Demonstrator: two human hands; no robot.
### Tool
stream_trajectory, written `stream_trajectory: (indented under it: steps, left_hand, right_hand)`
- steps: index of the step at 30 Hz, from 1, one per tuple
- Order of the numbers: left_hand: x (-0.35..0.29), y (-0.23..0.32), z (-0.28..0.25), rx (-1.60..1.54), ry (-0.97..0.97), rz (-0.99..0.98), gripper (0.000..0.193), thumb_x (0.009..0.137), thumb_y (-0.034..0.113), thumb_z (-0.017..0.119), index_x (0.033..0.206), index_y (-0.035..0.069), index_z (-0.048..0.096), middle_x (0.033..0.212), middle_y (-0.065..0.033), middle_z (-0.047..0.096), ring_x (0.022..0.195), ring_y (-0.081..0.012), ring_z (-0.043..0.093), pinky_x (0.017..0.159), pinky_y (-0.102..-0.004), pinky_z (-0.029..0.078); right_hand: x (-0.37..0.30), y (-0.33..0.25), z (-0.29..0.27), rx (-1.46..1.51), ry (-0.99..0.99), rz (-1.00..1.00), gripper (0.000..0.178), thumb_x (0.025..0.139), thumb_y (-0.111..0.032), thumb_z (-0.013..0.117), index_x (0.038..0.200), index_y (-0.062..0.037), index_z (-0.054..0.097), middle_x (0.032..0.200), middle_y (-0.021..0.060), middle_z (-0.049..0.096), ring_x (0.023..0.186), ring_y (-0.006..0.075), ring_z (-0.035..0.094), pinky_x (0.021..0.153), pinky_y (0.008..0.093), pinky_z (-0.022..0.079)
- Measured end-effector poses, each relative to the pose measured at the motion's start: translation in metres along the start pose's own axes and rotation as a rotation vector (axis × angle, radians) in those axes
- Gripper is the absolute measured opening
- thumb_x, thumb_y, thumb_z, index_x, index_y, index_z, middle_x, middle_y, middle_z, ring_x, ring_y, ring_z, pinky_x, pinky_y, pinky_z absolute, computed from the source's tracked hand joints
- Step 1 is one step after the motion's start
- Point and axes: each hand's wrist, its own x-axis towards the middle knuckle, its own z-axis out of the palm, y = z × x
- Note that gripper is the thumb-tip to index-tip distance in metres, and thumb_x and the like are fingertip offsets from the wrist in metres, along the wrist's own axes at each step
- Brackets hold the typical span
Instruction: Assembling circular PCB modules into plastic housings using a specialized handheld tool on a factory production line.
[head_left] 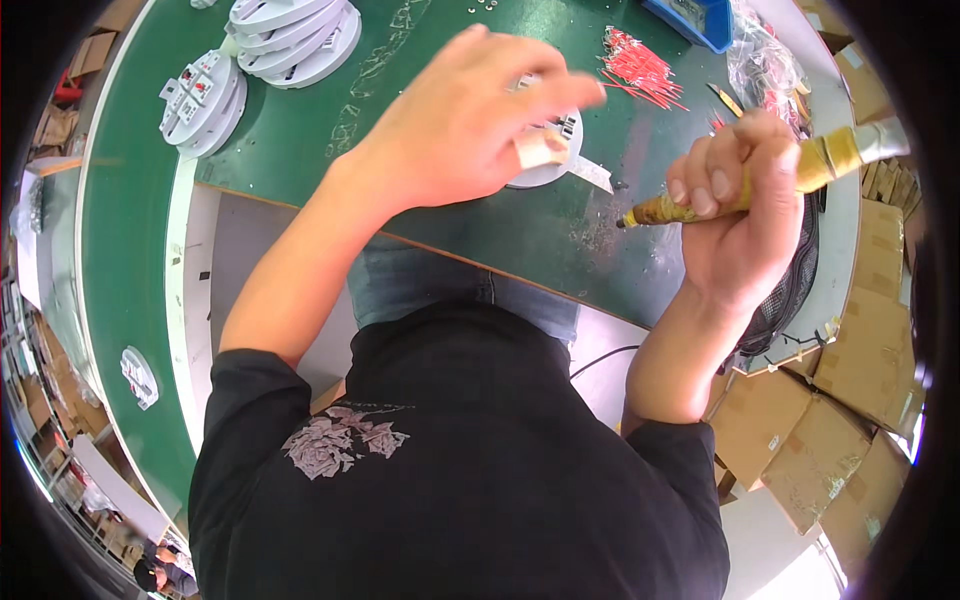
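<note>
Over green bench (300, 130) | left hand (460, 120) pinching white disc (545, 165) | right hand (735, 205) gripping soldering iron (830, 158)

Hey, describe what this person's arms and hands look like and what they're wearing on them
Both hands are bare: no gloves, rings or watch visible on the left hand or the right hand. The forearms are uncovered up to about the elbows, where the pushed-up black long sleeves of a black top begin. The top has a pale cracked print near the left shoulder.
</note>
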Motion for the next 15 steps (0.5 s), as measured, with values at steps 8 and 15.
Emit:
stream_trajectory:
  steps: [8, 15]
  left_hand:
    - [-0.023, 0.008, 0.011, -0.106, 0.062, -0.233, 0.087, 0.068, 0.031, 0.084, 0.141, 0.010, 0.041, 0.135, -0.0103, 0.053, 0.129, -0.0336, 0.049, 0.117, -0.0562, 0.023]
    - [-0.024, 0.002, 0.013, -0.146, 0.028, -0.290, 0.088, 0.067, 0.032, 0.084, 0.140, 0.010, 0.040, 0.137, -0.0106, 0.053, 0.133, -0.0311, 0.047, 0.117, -0.0563, 0.022]
  right_hand:
    - [0.020, 0.006, 0.008, 0.288, -0.341, -0.122, 0.035, 0.104, -0.043, 0.044, 0.085, -0.0145, 0.050, 0.061, -0.0029, 0.041, 0.053, 0.0109, 0.039, 0.057, 0.0305, 0.039]
    - [0.035, 0.034, 0.031, 0.241, -0.483, -0.119, 0.036, 0.103, -0.043, 0.046, 0.082, -0.0138, 0.045, 0.058, -0.0019, 0.041, 0.050, 0.0118, 0.038, 0.055, 0.0304, 0.039]
